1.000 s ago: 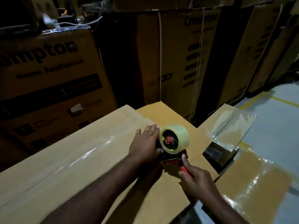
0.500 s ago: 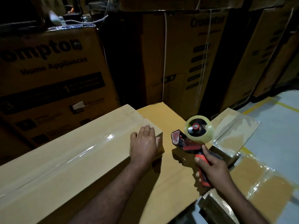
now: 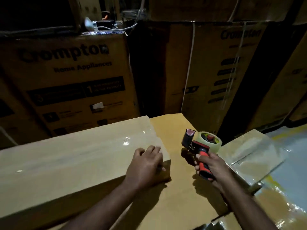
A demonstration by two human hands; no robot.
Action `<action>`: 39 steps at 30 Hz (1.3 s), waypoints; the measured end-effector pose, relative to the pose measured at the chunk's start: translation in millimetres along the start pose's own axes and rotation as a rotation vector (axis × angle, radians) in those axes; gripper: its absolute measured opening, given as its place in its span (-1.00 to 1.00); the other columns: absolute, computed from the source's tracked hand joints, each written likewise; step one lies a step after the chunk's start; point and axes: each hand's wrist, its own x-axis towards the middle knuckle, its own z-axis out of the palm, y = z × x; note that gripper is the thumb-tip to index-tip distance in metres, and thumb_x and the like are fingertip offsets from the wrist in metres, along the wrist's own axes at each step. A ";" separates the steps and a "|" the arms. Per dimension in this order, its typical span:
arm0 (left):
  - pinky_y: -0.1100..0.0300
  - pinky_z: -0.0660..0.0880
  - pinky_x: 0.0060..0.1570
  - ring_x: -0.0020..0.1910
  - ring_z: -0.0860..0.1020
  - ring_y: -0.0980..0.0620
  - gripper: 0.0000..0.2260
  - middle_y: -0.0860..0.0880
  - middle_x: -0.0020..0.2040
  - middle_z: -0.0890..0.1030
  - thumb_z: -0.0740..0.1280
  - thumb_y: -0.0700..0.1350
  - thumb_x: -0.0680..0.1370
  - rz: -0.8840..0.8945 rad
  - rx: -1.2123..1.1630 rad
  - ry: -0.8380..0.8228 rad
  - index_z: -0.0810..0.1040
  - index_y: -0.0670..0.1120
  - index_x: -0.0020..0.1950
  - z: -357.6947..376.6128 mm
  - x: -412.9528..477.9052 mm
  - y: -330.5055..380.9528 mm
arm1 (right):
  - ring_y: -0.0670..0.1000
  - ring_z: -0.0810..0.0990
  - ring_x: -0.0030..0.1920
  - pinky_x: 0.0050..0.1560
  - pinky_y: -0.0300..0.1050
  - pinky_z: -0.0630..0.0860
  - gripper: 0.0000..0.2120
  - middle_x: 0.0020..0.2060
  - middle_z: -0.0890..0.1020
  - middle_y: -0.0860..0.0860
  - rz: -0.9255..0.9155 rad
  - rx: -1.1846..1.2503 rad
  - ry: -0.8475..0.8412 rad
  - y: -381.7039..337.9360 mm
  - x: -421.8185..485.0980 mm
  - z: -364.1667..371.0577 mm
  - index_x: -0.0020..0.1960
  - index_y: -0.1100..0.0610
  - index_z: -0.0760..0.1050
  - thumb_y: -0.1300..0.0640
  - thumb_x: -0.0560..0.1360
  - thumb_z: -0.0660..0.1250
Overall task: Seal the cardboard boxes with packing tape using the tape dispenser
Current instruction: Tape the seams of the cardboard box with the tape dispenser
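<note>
A long flat cardboard box lies across a wider cardboard box, with a shiny strip of clear tape along its top. My left hand rests on the long box's right end, fingers bent over the taped corner. My right hand grips the red and black handle of the tape dispenser, held above the wider box, a little to the right of the left hand. Its roll of clear tape faces up and away from the boxes.
Tall printed cartons stand stacked close behind and a second stack at the back right. Smaller taped boxes sit low on the right, beside a grey floor with a yellow line.
The right hand lifted the dispenser off the long box's end and carried it right, then tilted it so the roll faces up. The left hand stayed on the box end.
</note>
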 end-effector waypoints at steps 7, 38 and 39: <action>0.13 0.30 0.37 0.46 0.43 0.14 -0.59 0.12 0.46 0.49 0.39 0.26 0.53 0.195 -0.109 0.021 0.58 0.08 0.30 -12.6 -90.9 -51.2 | 0.15 0.65 -0.30 -0.23 0.13 0.63 -0.80 -0.14 0.66 0.23 -0.068 -0.274 -0.059 10.6 29.7 37.0 0.10 -0.02 0.51 0.23 0.56 0.38; -0.38 -0.14 0.48 0.60 0.15 0.01 -0.65 0.25 0.50 0.38 0.19 0.27 0.60 -0.559 -0.238 0.375 0.58 0.27 0.32 0.3 -185.5 5.4 | 0.05 0.50 -0.18 -0.29 -0.08 0.37 -0.54 -0.17 0.51 0.02 -0.622 -1.307 -0.512 -12.2 37.0 189.0 0.00 0.05 0.39 -0.36 0.49 0.27; -0.33 -0.24 0.49 0.64 0.01 -0.01 -0.63 0.25 0.57 0.28 0.12 0.34 0.60 -0.657 -0.308 0.387 0.58 0.34 0.30 -4.4 -194.2 7.2 | 0.05 0.50 -0.17 -0.30 -0.08 0.37 -0.53 -0.15 0.52 0.02 -0.628 -1.346 -0.495 -9.7 26.4 188.0 0.02 0.05 0.39 -0.37 0.49 0.26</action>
